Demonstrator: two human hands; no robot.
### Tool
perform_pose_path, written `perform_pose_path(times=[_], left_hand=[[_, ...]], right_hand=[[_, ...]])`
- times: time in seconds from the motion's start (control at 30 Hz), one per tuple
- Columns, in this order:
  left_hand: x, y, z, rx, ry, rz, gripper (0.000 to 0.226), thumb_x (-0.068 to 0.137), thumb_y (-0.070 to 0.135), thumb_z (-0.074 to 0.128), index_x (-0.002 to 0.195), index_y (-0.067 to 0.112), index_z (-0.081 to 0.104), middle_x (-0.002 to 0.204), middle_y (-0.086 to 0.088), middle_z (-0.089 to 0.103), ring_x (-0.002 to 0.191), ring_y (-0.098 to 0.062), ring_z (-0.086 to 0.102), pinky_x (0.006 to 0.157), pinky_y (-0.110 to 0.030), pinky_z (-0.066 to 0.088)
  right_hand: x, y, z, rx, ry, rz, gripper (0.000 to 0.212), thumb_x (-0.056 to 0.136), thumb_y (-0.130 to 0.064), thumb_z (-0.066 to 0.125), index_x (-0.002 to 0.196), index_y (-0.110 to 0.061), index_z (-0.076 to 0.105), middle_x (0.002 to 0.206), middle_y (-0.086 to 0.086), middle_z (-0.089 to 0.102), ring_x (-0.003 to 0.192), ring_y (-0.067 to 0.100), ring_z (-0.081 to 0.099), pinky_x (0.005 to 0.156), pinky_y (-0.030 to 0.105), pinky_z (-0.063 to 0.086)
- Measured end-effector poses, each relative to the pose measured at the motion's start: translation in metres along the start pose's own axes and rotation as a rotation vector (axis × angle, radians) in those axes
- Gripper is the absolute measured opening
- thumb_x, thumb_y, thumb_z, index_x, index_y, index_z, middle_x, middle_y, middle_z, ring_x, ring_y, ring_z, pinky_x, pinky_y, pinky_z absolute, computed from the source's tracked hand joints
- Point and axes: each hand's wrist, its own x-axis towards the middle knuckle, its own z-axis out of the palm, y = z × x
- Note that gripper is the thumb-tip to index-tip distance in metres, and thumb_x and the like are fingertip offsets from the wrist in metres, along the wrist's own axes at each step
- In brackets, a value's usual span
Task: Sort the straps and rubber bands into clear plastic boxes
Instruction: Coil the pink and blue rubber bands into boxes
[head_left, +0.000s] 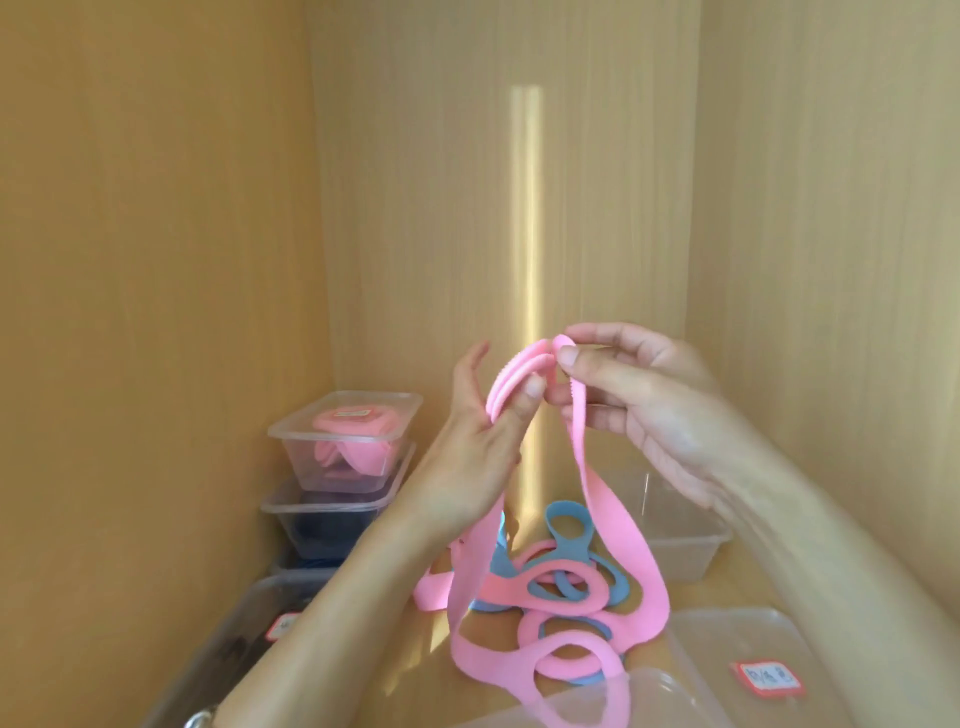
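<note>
Left hand (483, 441) raised above the desk (410, 670), palm turned right, fingers pointing up and nearly straight. Its thumb pins several folds of the pink strap (587, 467) against those fingers. Right hand (639, 400) level with it and just to the right, palm facing left. Thumb and forefinger pinch the strap's top loop, other fingers loosely curled behind. The two hands almost meet at the fingertips. Both forearms enter from the near edge.

Pink strap: wide, flat, matte, with a toothed edge showing at the folds. Two lengths hang from the hands, one under each, and run down to the desk, curving into the near side of the pile (561, 587).

Pile sits mid-desk, directly below the hands. It holds pink bands and blue straps (566, 525) looped through one another, several with oval openings.

Far left: two stacked clear boxes. The top box (345, 441) is lidded, with pink straps inside and a small label on the lid. The lower box (327, 519) holds something dark blue. Near left: another clear box (234, 660) with a red-bordered label; contents dark, cannot tell what. Far right: an open clear box (685, 540) behind the pile. Near right: a clear lid or box, cannot tell which, carrying a red-bordered label (769, 680), writing too blurred to read.
</note>
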Motion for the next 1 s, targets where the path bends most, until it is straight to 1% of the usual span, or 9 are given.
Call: perform_pose_path(times=[0.1, 0.2, 0.37, 0.57, 0.67, 0.73, 0.8, 0.9, 1.0], left_hand=[[0.004, -0.010, -0.006, 0.021, 0.069, -0.001, 0.096, 0.074, 0.080, 0.038, 0.150, 0.040, -0.005, 0.134, 0.021, 0.038, 0.123, 0.002, 0.042, 0.106, -0.027, 0.031], [0.005, -0.013, -0.005, 0.031, 0.046, -0.010, 0.098, 0.071, 0.083, 0.033, 0.149, 0.042, -0.012, 0.149, 0.008, 0.035, 0.134, -0.012, 0.040, 0.113, -0.037, 0.030], [-0.002, -0.006, 0.003, 0.029, -0.090, 0.094, 0.074, 0.083, 0.071, 0.030, 0.141, 0.046, -0.007, 0.134, 0.038, 0.025, 0.112, 0.037, 0.024, 0.089, 0.007, 0.026], [0.007, -0.017, 0.004, 0.061, -0.116, 0.162, 0.102, 0.080, 0.068, 0.052, 0.144, 0.040, -0.023, 0.155, 0.020, 0.017, 0.136, 0.016, 0.019, 0.111, -0.017, 0.025], [0.010, -0.024, 0.004, 0.113, -0.090, 0.171, 0.105, 0.077, 0.069, 0.056, 0.150, 0.033, -0.010, 0.158, 0.007, 0.020, 0.141, 0.001, 0.024, 0.113, -0.028, 0.029], [0.012, -0.029, 0.005, 0.213, -0.065, 0.147, 0.102, 0.077, 0.072, 0.053, 0.151, 0.016, 0.013, 0.146, 0.000, 0.043, 0.134, -0.009, 0.042, 0.106, -0.036, 0.041], [0.010, -0.029, 0.005, 0.297, -0.047, 0.144, 0.097, 0.076, 0.071, 0.049, 0.147, 0.010, 0.023, 0.131, 0.001, 0.055, 0.119, -0.010, 0.054, 0.091, -0.025, 0.048], [0.006, -0.023, 0.008, 0.300, -0.037, 0.140, 0.091, 0.080, 0.048, 0.056, 0.151, 0.014, 0.009, 0.125, 0.005, 0.058, 0.106, -0.003, 0.059, 0.079, -0.018, 0.049], [0.003, -0.019, 0.009, 0.283, -0.010, 0.153, 0.097, 0.084, 0.024, 0.060, 0.149, 0.034, -0.011, 0.120, 0.008, 0.059, 0.097, -0.009, 0.063, 0.082, -0.040, 0.054]], right_hand=[[0.002, -0.004, 0.009, -0.027, -0.026, 0.064, 0.023, 0.085, -0.011, 0.070, 0.107, -0.010, 0.064, 0.097, 0.015, 0.069, 0.077, 0.021, 0.073, 0.070, 0.030, 0.060], [0.004, -0.005, 0.017, 0.022, -0.043, 0.074, 0.018, 0.086, -0.008, 0.069, 0.104, -0.008, 0.064, 0.096, 0.015, 0.071, 0.076, 0.019, 0.070, 0.069, 0.032, 0.059], [0.002, 0.001, 0.023, -0.026, -0.045, 0.060, 0.018, 0.086, -0.015, 0.070, 0.103, -0.012, 0.068, 0.085, 0.002, 0.072, 0.074, 0.011, 0.067, 0.066, 0.025, 0.051], [-0.001, 0.001, 0.020, -0.065, -0.122, 0.081, 0.036, 0.075, -0.018, 0.076, 0.109, -0.014, 0.065, 0.079, -0.007, 0.072, 0.071, 0.008, 0.066, 0.067, 0.023, 0.049], [-0.003, -0.001, 0.021, -0.113, -0.180, 0.082, 0.051, 0.066, -0.026, 0.079, 0.113, -0.016, 0.063, 0.084, -0.006, 0.073, 0.080, 0.008, 0.069, 0.077, 0.023, 0.049], [-0.004, -0.002, 0.023, -0.255, -0.174, 0.085, 0.063, 0.063, -0.033, 0.082, 0.120, -0.020, 0.060, 0.089, -0.007, 0.074, 0.083, 0.006, 0.069, 0.080, 0.022, 0.046], [-0.006, -0.002, 0.025, -0.378, -0.139, 0.058, 0.061, 0.071, -0.029, 0.082, 0.125, -0.026, 0.055, 0.087, -0.011, 0.073, 0.075, 0.000, 0.069, 0.073, 0.018, 0.046], [-0.007, -0.003, 0.026, -0.457, -0.124, -0.027, 0.047, 0.083, -0.020, 0.073, 0.126, -0.029, 0.055, 0.072, -0.012, 0.070, 0.064, 0.000, 0.066, 0.069, 0.020, 0.048], [-0.008, -0.005, 0.025, -0.437, -0.108, -0.086, 0.039, 0.088, -0.009, 0.062, 0.121, -0.029, 0.062, 0.067, -0.007, 0.068, 0.058, 0.005, 0.063, 0.058, 0.020, 0.051]])
